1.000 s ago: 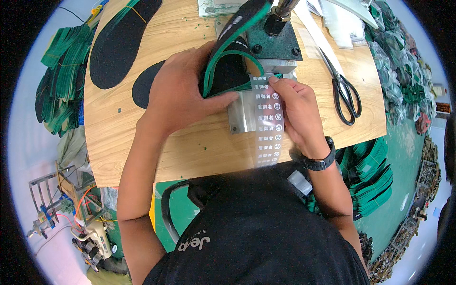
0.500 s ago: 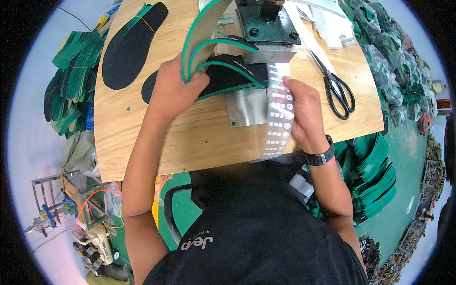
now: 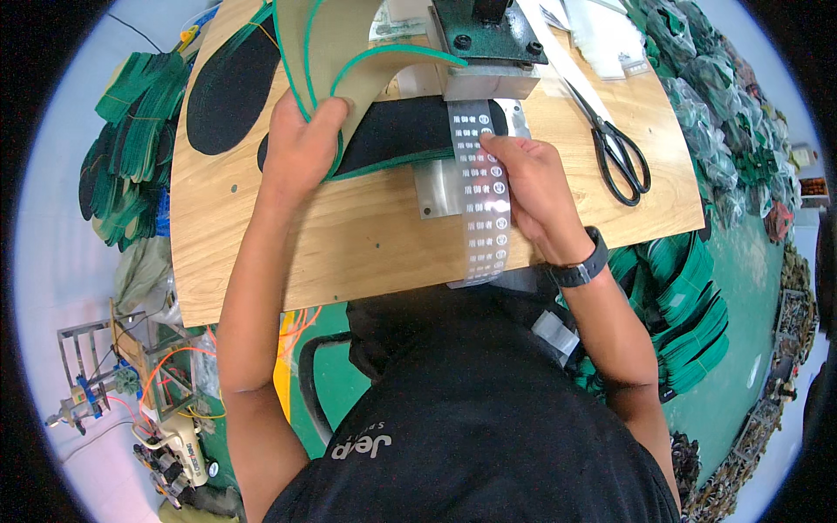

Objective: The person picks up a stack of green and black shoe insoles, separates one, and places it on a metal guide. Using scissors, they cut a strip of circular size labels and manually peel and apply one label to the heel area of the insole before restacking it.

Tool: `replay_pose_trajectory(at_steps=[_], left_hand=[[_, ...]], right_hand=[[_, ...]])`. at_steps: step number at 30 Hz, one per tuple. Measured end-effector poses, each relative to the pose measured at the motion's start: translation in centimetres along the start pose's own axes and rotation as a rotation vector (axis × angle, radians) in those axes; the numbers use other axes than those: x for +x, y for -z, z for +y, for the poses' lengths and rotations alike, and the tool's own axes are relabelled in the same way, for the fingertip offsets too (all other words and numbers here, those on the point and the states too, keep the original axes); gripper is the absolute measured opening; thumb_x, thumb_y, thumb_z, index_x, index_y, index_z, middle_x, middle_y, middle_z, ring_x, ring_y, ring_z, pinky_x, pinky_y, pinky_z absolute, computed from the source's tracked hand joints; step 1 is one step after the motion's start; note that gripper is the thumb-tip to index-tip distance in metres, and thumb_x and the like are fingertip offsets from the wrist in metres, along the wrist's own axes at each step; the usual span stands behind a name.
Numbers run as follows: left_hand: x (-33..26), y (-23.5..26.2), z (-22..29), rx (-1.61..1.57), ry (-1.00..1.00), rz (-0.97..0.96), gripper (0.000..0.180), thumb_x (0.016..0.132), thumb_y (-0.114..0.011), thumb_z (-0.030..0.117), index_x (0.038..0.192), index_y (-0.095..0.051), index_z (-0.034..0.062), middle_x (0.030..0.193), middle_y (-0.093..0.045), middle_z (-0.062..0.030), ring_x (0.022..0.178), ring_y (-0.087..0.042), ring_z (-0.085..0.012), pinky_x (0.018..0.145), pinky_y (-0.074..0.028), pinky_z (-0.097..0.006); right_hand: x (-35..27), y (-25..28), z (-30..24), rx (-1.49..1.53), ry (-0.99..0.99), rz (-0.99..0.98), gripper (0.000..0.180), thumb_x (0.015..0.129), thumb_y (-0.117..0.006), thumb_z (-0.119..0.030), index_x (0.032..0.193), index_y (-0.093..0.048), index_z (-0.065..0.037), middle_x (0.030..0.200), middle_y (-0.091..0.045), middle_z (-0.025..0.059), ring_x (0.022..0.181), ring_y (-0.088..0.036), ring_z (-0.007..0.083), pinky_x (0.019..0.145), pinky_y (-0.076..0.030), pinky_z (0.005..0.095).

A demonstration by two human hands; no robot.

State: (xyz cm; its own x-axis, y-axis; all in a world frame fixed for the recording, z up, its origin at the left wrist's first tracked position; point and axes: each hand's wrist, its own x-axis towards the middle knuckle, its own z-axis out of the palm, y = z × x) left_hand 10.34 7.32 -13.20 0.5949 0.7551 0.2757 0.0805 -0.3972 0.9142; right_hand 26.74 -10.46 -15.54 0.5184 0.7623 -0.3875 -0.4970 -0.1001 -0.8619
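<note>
Insoles (image 3: 366, 96), green-edged, thin and floppy, bow upward near the bench's far edge under the press (image 3: 488, 44); likely light, best pinched at the rim. Left hand (image 3: 301, 144) closed on their edges. Right hand (image 3: 523, 179) fingers flat on the label strip (image 3: 484, 209). Scissors (image 3: 619, 152) lie toward the right edge.

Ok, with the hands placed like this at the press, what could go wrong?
1. The right hand has fingertips on the label strip right at the press head; they might get pinched.
2. The left hand bends the insoles up; one could slip.
3. The scissors lie by the right wrist and might get knocked.
</note>
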Motion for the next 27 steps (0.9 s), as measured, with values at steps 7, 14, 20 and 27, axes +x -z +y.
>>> replay_pose_trajectory(at_steps=[7, 14, 20, 27], left_hand=[[0.3, 0.1, 0.1, 0.046, 0.021, 0.005, 0.025, 0.081, -0.056, 0.017, 0.096, -0.062, -0.0014, 0.082, -0.062, -0.006, 0.077, -0.054, -0.0142, 0.072, -0.045, -0.029], [-0.1, 0.1, -0.1, 0.121, -0.078, -0.095, 0.029, 0.081, -0.059, 0.02, 0.103, -0.062, 0.0021, 0.078, -0.061, -0.01, 0.075, -0.056, -0.0145, 0.072, -0.045, -0.029], [-0.1, -1.4, -0.2, 0.393, -0.258, -0.179, 0.064, 0.072, -0.073, 0.03, 0.128, -0.051, 0.0095, 0.094, -0.065, -0.0152, 0.088, -0.063, -0.0291, 0.078, -0.049, -0.037], [-0.3, -1.5, 0.9, 0.691, -0.192, -0.282, 0.069, 0.065, -0.078, 0.03, 0.126, -0.053, 0.0106, 0.097, -0.064, -0.0164, 0.097, -0.058, -0.0347, 0.09, -0.045, -0.043]], right_hand=[[0.5, -0.6, -0.3, -0.016, 0.018, 0.024, 0.018, 0.091, -0.06, -0.014, 0.079, -0.062, 0.0, 0.07, -0.064, 0.0056, 0.053, -0.058, 0.008, 0.047, -0.047, 0.0203], [0.3, -0.7, -0.2, -0.016, 0.003, 0.046, 0.018, 0.091, -0.06, -0.014, 0.08, -0.062, 0.0, 0.069, -0.063, 0.0051, 0.053, -0.057, 0.0076, 0.047, -0.046, 0.0199], [0.1, -0.4, -0.2, -0.017, -0.008, 0.051, 0.019, 0.091, -0.06, -0.015, 0.08, -0.062, -0.001, 0.069, -0.063, 0.0047, 0.052, -0.056, 0.0078, 0.046, -0.046, 0.02], [-0.2, -0.2, 0.0, -0.002, 0.049, 0.04, 0.018, 0.091, -0.059, -0.016, 0.08, -0.062, -0.001, 0.069, -0.062, 0.0049, 0.053, -0.056, 0.0079, 0.047, -0.046, 0.0203]])
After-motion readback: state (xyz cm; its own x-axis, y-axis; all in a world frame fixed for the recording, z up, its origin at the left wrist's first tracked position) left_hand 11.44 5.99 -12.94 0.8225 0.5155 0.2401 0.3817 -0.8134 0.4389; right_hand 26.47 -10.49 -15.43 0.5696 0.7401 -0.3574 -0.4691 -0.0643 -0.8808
